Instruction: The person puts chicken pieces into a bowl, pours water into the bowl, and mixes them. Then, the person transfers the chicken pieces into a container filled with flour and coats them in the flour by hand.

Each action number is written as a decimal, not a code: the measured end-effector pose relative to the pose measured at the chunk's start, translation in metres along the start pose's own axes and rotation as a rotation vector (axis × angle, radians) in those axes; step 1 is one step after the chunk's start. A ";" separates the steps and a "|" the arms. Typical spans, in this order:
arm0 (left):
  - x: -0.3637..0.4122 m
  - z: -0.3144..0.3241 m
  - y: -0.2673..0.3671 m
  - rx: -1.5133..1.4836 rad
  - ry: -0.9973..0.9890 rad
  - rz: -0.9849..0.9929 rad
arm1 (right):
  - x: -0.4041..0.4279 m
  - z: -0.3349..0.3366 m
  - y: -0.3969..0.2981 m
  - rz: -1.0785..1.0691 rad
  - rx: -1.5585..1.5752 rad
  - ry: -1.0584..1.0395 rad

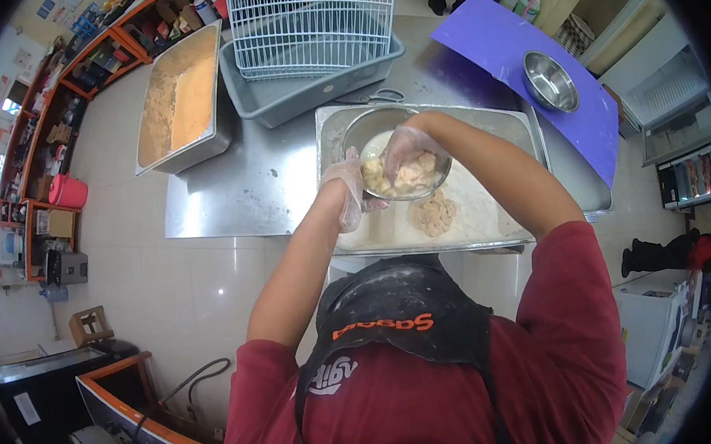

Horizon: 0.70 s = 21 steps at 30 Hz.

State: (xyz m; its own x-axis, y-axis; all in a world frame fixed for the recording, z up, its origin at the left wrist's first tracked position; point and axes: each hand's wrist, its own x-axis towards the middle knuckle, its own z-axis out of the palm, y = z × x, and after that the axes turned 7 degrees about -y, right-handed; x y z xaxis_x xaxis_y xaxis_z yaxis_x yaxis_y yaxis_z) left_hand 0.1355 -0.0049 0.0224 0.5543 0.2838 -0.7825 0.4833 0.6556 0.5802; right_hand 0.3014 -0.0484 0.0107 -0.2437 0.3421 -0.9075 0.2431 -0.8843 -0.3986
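A round metal bowl [439, 174] is tilted towards me over a large flour-dusted metal tray [486, 215]. Inside it lie pale pieces that look like raw meat [417, 172], along with a whitish liquid [377, 145]. My left hand [348, 188], in a clear plastic glove, holds the bowl by its left side, thumb up along the wall and fingers underneath. My right hand [409, 146], gloved the same way, reaches down into the bowl among the pieces; its fingertips are partly hidden there. Just below the bowl, a clump of flour-coated pieces [434, 214] rests in the tray.
Beyond the tray lie scissors [383, 96] and a grey plastic tub [320, 96] with a white wire rack [316, 43]. A deep metal pan [223, 129] holding orange-tan powder stands left. At right, a steel bowl [551, 81] sits on a purple board [473, 43].
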 end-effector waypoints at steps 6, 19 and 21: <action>0.002 0.007 0.004 0.013 0.008 0.100 | -0.004 -0.036 0.008 -0.071 0.261 -0.277; 0.031 -0.025 -0.010 -0.071 0.176 0.215 | -0.049 -0.038 0.086 -0.272 0.082 -0.170; 0.033 -0.029 -0.009 -0.071 0.150 0.202 | -0.025 -0.024 0.109 -0.161 0.003 0.113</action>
State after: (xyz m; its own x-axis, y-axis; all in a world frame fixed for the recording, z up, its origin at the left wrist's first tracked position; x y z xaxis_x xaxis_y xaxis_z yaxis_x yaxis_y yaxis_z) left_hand 0.1295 0.0187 -0.0152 0.5253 0.5116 -0.6799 0.3209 0.6209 0.7152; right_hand 0.3566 -0.1458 -0.0138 -0.1723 0.5121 -0.8414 0.2064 -0.8165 -0.5392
